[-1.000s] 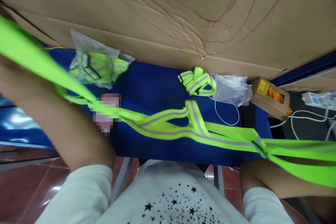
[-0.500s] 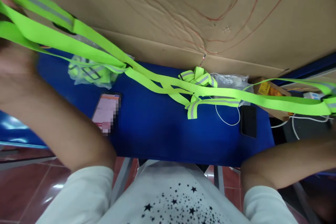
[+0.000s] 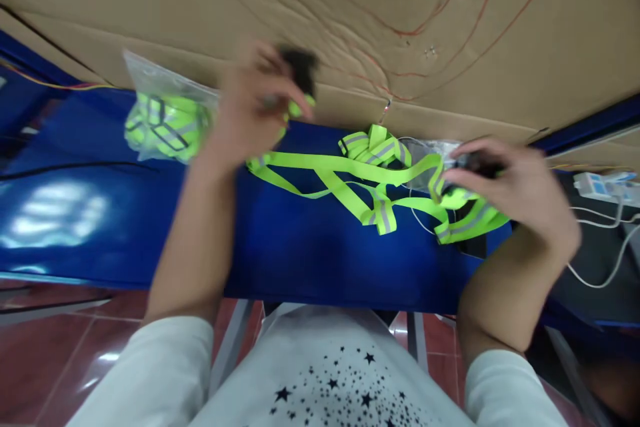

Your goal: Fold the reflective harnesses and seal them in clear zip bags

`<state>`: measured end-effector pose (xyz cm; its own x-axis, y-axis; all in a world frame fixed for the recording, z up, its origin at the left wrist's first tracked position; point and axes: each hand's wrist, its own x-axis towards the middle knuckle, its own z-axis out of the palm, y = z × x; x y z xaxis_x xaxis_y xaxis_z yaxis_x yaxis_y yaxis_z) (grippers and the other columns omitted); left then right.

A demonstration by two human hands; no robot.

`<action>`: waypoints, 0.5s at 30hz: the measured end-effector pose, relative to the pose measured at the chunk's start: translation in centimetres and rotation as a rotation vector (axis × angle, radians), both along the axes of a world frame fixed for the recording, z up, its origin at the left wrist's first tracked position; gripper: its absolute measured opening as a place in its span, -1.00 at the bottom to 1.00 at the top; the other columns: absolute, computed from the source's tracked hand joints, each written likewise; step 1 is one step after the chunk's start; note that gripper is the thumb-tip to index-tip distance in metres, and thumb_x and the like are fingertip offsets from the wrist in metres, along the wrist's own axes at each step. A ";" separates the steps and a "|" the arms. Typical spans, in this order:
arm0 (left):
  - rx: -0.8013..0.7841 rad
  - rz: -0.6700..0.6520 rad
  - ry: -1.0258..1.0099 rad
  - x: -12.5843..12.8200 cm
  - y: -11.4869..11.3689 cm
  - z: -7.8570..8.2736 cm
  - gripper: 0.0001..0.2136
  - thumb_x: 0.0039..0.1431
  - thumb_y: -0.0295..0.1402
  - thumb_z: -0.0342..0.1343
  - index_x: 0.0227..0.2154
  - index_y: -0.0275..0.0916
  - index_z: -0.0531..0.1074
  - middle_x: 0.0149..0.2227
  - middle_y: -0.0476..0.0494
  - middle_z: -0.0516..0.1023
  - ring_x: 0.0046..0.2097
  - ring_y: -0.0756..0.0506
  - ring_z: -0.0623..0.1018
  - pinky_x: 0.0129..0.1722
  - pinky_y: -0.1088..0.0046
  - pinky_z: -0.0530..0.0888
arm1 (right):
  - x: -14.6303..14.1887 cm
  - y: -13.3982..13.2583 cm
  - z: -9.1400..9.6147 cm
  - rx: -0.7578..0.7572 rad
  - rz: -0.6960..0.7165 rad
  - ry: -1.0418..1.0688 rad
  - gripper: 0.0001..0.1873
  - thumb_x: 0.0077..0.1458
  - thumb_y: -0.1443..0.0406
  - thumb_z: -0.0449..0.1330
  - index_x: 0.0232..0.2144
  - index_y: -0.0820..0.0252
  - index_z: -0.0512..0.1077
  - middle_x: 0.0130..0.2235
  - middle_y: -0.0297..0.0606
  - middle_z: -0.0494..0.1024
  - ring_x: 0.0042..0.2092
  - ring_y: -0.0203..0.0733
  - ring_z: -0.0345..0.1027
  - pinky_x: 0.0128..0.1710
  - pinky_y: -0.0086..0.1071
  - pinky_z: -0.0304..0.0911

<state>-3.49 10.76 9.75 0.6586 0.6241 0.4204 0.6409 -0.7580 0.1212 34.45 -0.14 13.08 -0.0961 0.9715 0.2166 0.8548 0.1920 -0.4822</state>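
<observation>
A neon-yellow reflective strap harness [image 3: 340, 163] with grey stripes hangs slack in loops over the blue table. At its left end, my left hand [image 3: 250, 103] is raised and smeared by motion. Its fingers are bent around part of the harness, and a blurred black piece [image 3: 300, 70] shows beside them. My right hand [image 3: 525, 187] pinches the right end, where a small dark part sits between thumb and fingers. Beyond the loops, a bundled reflective strap [image 3: 377, 145] lies against the cardboard.
A clear plastic bag [image 3: 167, 127] of reflective straps rests at the back left of the blue table [image 3: 320, 253]. Brown cardboard [image 3: 350, 20] with red wires rises behind. A white power strip [image 3: 607, 188] with cables is at the right, and a black cable [image 3: 80, 165] at the left.
Both hands have come inward from the picture's edges, so the stretched harness now sags in loops. The phone at the left and the open carton at the right no longer show.
</observation>
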 end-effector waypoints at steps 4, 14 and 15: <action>-0.413 -0.089 0.149 6.9 -2.8 -4.1 -0.78 0.20 -0.56 0.12 -0.21 -0.23 0.62 -0.11 -0.12 0.49 -0.28 -0.02 0.48 -0.36 0.38 0.36 | -4.1 0.5 -3.9 -0.384 0.280 -0.245 -0.46 0.19 -0.13 0.30 0.09 -0.03 0.58 -0.14 -0.25 0.72 -0.22 -0.06 0.59 -0.27 -0.28 0.33; -0.701 -0.117 0.281 5.8 -0.6 -6.1 -0.64 0.08 -0.65 0.01 -0.26 -0.21 0.68 -0.07 -0.21 0.45 -0.13 -0.13 0.54 -0.10 0.38 0.41 | -6.0 -4.8 -9.7 -0.007 0.148 -0.670 -0.79 0.33 0.22 0.21 -0.06 0.15 0.55 -0.31 -0.25 0.64 -0.34 -0.13 0.51 -0.43 -0.31 -0.01; -0.694 -0.170 0.221 5.2 0.2 -6.0 -0.68 0.09 -0.61 0.03 -0.28 -0.22 0.66 -0.10 -0.19 0.47 -0.11 -0.13 0.53 -0.08 0.39 0.41 | -5.9 -5.5 -10.1 0.129 0.128 -0.690 -0.83 0.34 0.26 0.19 -0.11 0.16 0.56 -0.33 -0.25 0.62 -0.35 -0.15 0.48 -0.40 -0.31 0.03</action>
